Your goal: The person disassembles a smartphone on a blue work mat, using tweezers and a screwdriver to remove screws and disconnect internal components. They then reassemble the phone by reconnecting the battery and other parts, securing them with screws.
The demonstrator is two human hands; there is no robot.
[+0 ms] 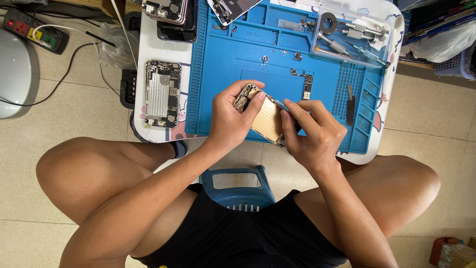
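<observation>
Your left hand (232, 115) grips gold phone housing (266, 118) | right hand (312, 131) pinches thin tool at 3 o'clock | slip could gouge internals

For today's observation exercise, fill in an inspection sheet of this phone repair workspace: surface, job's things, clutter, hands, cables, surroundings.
Surface: blue repair mat on a small white table.
Job's things: opened gold phone housing, held above the mat.
Clutter: another opened phone, stacked phones, clear tray of screwdrivers, small circuit board.
Hands: left hand grips the housing; right hand presses a thin tool against it.
Cables: power strip with black cord on the floor.
Surroundings: tiled floor, blue stool.
</observation>
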